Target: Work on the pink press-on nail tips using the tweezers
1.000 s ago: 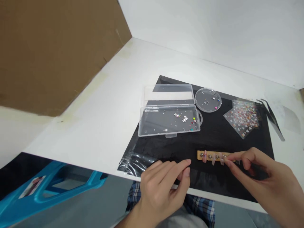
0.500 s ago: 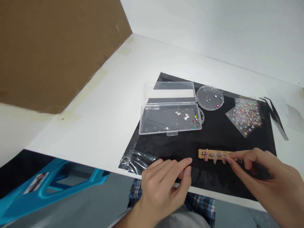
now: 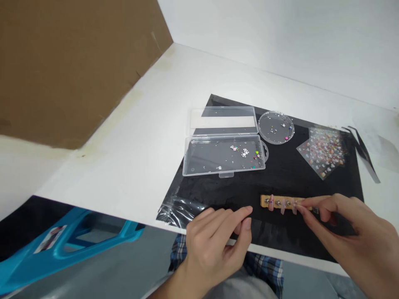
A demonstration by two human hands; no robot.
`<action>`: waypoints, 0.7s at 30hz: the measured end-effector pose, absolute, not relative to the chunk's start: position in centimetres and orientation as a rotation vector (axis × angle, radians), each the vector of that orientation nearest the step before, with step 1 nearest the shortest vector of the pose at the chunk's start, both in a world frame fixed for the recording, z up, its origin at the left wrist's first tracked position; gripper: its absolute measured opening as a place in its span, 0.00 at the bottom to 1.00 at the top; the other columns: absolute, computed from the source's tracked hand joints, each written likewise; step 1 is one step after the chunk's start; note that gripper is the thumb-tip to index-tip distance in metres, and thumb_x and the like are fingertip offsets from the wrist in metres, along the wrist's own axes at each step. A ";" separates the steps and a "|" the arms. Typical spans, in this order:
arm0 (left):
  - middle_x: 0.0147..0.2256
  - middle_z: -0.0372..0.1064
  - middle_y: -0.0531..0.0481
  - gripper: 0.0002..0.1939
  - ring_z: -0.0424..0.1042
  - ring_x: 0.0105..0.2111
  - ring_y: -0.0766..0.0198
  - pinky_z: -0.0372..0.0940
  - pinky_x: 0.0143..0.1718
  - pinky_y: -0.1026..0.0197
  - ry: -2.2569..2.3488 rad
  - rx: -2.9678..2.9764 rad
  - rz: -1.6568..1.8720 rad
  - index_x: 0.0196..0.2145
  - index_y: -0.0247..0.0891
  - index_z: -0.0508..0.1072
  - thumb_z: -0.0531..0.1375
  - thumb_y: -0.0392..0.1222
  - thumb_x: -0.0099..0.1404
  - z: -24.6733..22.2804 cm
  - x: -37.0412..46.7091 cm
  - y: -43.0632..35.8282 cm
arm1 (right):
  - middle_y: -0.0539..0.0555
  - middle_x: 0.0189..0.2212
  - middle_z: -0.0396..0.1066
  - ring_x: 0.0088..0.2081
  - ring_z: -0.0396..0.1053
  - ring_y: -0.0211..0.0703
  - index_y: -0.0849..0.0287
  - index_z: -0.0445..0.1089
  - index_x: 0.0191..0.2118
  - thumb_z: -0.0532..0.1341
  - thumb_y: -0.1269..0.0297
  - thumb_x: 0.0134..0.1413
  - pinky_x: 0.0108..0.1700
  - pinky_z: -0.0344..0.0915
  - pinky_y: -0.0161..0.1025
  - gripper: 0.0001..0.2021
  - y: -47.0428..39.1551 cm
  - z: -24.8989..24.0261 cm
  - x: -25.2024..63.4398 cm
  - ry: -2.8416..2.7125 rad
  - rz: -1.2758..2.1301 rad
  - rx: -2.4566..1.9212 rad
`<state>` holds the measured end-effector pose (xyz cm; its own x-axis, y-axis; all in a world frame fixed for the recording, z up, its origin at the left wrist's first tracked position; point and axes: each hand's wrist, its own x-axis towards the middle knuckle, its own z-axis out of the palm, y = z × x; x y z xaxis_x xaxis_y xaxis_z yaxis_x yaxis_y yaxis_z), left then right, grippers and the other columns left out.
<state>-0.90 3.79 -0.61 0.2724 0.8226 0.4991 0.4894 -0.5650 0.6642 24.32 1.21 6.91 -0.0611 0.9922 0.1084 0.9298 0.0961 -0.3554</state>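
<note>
On the white worktop (image 3: 124, 145), a flat black sheet (image 3: 224, 193) carries a narrow tan strip (image 3: 276, 199) of translucent pink nail tips (image 3: 271, 203). The right hand (image 3: 358, 232) pinches at it, contents hidden; the left hand (image 3: 215, 238) curls, fingertips slightly apart. A slip could dislodge a tip.

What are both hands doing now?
Left hand: half open, holding nothing visible.
Right hand: pinched closed at the wooden nail strip; can't tell what's held.

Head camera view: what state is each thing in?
Clear box, open, small ornaments inside.
Round dish, holding small ornaments.
Patterned sheets, overlapping.
Tweezers, lying unheld, tips apart.
Wooden strip, flat, bearing nail tips.
Left hand, loosely curled, nothing visibly held.
Right hand, pinched at the strip.
</note>
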 end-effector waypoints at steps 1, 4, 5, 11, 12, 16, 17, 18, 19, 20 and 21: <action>0.25 0.68 0.60 0.10 0.65 0.23 0.71 0.56 0.28 0.61 1.190 2.167 1.206 0.49 0.36 0.77 0.59 0.27 0.75 -0.7 -0.9 3.8 | 0.42 0.38 0.83 0.30 0.76 0.40 0.48 0.59 0.33 0.60 0.51 0.74 0.28 0.69 0.40 0.16 1.2 6.9 24.4 -2.060 0.264 -1.896; 0.25 0.68 0.60 0.10 0.65 0.23 0.71 0.56 0.28 0.61 1.195 2.169 1.218 0.49 0.36 0.77 0.59 0.27 0.75 -0.7 -0.9 3.9 | 0.41 0.36 0.82 0.29 0.75 0.39 0.48 0.60 0.33 0.60 0.52 0.74 0.27 0.68 0.40 0.16 1.4 7.0 24.3 -2.065 0.226 -1.879; 0.25 0.68 0.60 0.10 0.65 0.23 0.71 0.56 0.28 0.61 1.196 2.171 1.220 0.49 0.36 0.77 0.59 0.27 0.75 -0.7 -0.9 3.9 | 0.41 0.36 0.82 0.29 0.75 0.39 0.48 0.60 0.33 0.60 0.52 0.74 0.27 0.67 0.40 0.16 1.5 7.1 24.2 -2.060 0.210 -1.871; 0.26 0.70 0.59 0.11 0.66 0.24 0.71 0.57 0.28 0.61 1.186 2.157 1.216 0.50 0.36 0.77 0.60 0.27 0.75 -0.6 -0.9 3.7 | 0.43 0.34 0.81 0.28 0.74 0.37 0.49 0.61 0.31 0.60 0.53 0.73 0.27 0.66 0.39 0.17 2.4 7.4 23.6 -2.069 0.150 -1.844; 0.26 0.70 0.59 0.11 0.66 0.24 0.71 0.57 0.28 0.61 1.184 2.157 1.221 0.50 0.36 0.77 0.60 0.27 0.75 -0.5 -0.9 3.8 | 0.43 0.34 0.81 0.28 0.74 0.37 0.49 0.61 0.31 0.59 0.54 0.74 0.27 0.66 0.38 0.16 2.4 7.5 23.6 -2.092 0.130 -1.832; 0.26 0.70 0.60 0.10 0.66 0.23 0.71 0.57 0.27 0.61 1.194 2.158 1.221 0.49 0.36 0.77 0.60 0.27 0.75 -0.5 -0.8 3.8 | 0.44 0.34 0.81 0.27 0.73 0.37 0.50 0.60 0.32 0.59 0.56 0.75 0.28 0.65 0.39 0.16 2.2 7.4 23.9 -2.129 0.108 -1.813; 0.26 0.70 0.60 0.10 0.66 0.23 0.71 0.57 0.27 0.61 1.195 2.160 1.218 0.49 0.37 0.77 0.60 0.28 0.75 -0.5 -0.8 3.8 | 0.44 0.34 0.81 0.27 0.73 0.37 0.50 0.60 0.32 0.60 0.56 0.75 0.28 0.64 0.40 0.16 2.1 7.4 23.9 -2.121 0.121 -1.816; 0.26 0.70 0.60 0.10 0.67 0.24 0.71 0.57 0.28 0.61 1.197 2.159 1.217 0.49 0.37 0.77 0.60 0.28 0.75 -0.5 -0.8 3.9 | 0.44 0.34 0.81 0.28 0.73 0.37 0.50 0.60 0.32 0.60 0.56 0.74 0.28 0.64 0.41 0.16 2.0 7.4 24.0 -2.119 0.136 -1.820; 0.26 0.70 0.60 0.10 0.67 0.24 0.71 0.58 0.28 0.61 1.198 2.155 1.224 0.49 0.37 0.77 0.60 0.28 0.75 -0.5 -0.8 3.9 | 0.44 0.35 0.81 0.28 0.73 0.38 0.50 0.61 0.32 0.60 0.56 0.74 0.29 0.64 0.41 0.16 1.9 7.4 24.0 -2.120 0.148 -1.822; 0.26 0.70 0.60 0.10 0.67 0.24 0.71 0.58 0.28 0.61 1.197 2.152 1.227 0.49 0.37 0.77 0.60 0.28 0.75 -0.6 -0.8 3.9 | 0.43 0.35 0.81 0.28 0.73 0.37 0.50 0.61 0.32 0.60 0.56 0.74 0.29 0.64 0.41 0.16 1.9 7.4 24.0 -2.124 0.154 -1.817; 0.26 0.70 0.60 0.10 0.67 0.24 0.71 0.58 0.28 0.61 1.200 2.148 1.230 0.49 0.37 0.77 0.60 0.28 0.75 -0.6 -0.8 3.9 | 0.43 0.35 0.81 0.28 0.73 0.37 0.50 0.61 0.32 0.60 0.56 0.74 0.28 0.64 0.41 0.16 1.8 7.4 24.0 -2.129 0.157 -1.812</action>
